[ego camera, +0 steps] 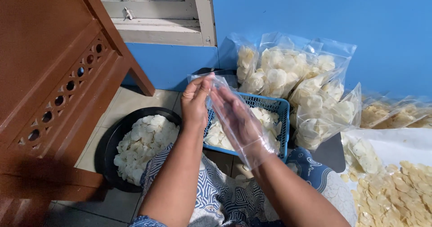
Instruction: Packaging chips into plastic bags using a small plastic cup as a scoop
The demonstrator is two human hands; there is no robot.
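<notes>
My left hand [196, 100] pinches the top edge of an empty clear plastic bag [240, 130]. My right hand [237, 116] is pushed inside that bag, fingers flat and spread, so the film covers it down to the wrist. Both hands are held above a blue plastic basket [280, 106] that holds pale white chips. Below my left forearm a black round basin [107, 142] on the floor is filled with the same white chips.
Several filled clear bags of chips [288, 74] lean against the blue wall behind the basket. Loose yellowish chips [396, 195] lie on a white sheet at the right. A brown wooden piece of furniture [54, 87] stands at the left. Patterned blue cloth [225, 195] covers my lap.
</notes>
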